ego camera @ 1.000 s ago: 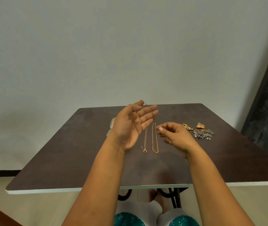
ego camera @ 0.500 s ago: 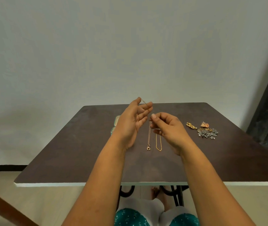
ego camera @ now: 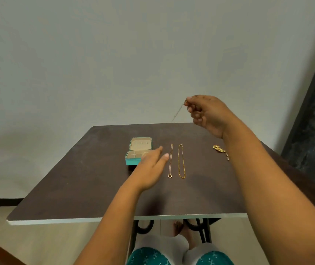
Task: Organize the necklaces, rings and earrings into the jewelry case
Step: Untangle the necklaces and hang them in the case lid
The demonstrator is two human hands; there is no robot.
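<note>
Right hand (ego camera: 208,113) pinches a thin silver chain (ego camera: 178,111) aloft, dangling down-left; left hand (ego camera: 151,166) hovers relaxed, nothing held, beside the open teal jewelry case (ego camera: 136,161), which sits down-left of that chain, nearer the left hand

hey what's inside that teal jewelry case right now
The open jewelry case shows beige lining, dividers in its tray and nothing visible in the compartments that show. The left hand covers the tray's right part, so that stays unknown.
</note>
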